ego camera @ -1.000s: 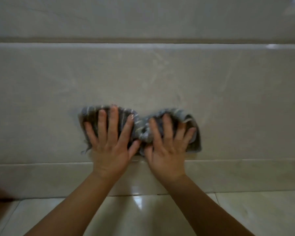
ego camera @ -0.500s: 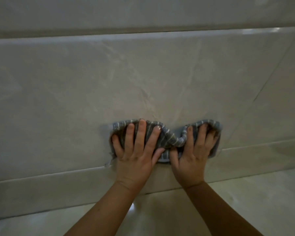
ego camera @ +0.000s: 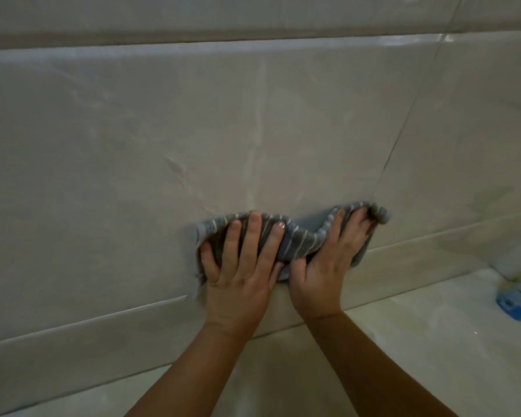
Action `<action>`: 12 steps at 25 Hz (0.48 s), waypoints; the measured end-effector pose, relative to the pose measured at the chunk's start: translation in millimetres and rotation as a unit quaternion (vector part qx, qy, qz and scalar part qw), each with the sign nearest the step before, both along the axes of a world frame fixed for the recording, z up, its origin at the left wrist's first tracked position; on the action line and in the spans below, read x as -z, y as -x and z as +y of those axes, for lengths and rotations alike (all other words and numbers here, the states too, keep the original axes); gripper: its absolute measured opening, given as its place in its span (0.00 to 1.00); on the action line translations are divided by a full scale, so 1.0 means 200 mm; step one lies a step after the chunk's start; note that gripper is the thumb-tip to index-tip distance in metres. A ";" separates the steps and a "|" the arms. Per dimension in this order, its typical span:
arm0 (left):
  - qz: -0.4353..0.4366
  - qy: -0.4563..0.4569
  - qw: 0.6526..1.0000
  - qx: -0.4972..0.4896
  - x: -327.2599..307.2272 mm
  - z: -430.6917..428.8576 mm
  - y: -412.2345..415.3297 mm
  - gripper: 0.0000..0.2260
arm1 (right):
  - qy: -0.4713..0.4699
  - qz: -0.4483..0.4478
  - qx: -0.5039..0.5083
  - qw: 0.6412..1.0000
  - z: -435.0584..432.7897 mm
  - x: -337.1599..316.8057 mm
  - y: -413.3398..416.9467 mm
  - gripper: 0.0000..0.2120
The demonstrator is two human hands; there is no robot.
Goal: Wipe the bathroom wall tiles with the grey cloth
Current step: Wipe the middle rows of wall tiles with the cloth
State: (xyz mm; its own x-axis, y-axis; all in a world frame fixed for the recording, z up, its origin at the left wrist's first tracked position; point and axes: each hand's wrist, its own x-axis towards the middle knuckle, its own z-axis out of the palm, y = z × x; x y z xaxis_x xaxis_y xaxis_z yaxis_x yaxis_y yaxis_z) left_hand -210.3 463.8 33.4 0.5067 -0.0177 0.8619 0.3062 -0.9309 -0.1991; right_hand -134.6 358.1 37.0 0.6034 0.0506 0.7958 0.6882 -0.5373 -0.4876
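The grey cloth with thin pale stripes is bunched flat against the beige wall tiles, low on the wall just above the skirting strip. My left hand presses on its left half with fingers spread. My right hand presses its right half, fingers curled over the top right edge. Both palms cover much of the cloth.
A tiled skirting strip runs along the foot of the wall, with the glossy floor below it. A blue and white object, partly cut off, lies on the floor at the right edge. A vertical grout line crosses the wall.
Both hands have slid the cloth to the right along the wall, and the view has turned so that the skirting now slants. The blue object has come into view at the right.
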 end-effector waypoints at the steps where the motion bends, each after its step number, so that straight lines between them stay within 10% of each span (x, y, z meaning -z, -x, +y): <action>1: -0.009 0.012 1.000 -0.001 -0.04 -0.04 -0.05 0.28 | -0.017 -0.008 0.007 1.000 -0.01 -0.04 -0.04 0.33; 12: 0.073 -0.032 0.997 0.026 0.01 -0.01 0.04 0.36 | 0.001 0.056 0.021 0.998 -0.03 0.11 -0.01 0.38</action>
State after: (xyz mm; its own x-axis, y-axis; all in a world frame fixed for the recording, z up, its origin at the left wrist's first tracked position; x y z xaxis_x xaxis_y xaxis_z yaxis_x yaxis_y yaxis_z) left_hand -217.8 461.5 31.3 0.6233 -0.0990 0.7757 0.2215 -0.9290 -0.2966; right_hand -132.9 351.1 15.6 0.6908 0.0250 0.7226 0.6062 -0.5647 -0.5601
